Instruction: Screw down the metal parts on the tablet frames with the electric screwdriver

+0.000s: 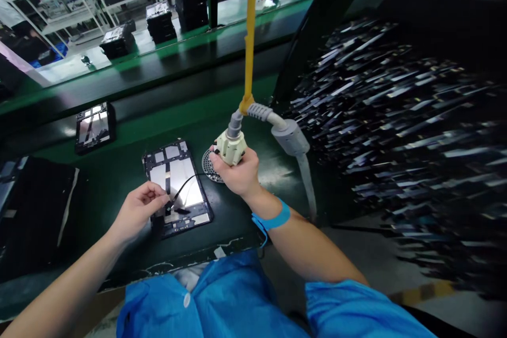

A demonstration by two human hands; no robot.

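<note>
The left hand point(139, 207) pinches a thin black cable point(182, 184) over the opened tablet point(176, 186) lying on the green bench point(130, 132). Just right, beside a small perforated disc point(209, 165), the right hand point(237, 173) grips a beige power screwdriver point(231, 143) hung from a yellow strap point(251, 31).

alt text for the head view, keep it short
A person's left hand pinches a black cable on an open tablet on a green bench, while the right hand grips a hanging electric screwdriver beside it.
</note>
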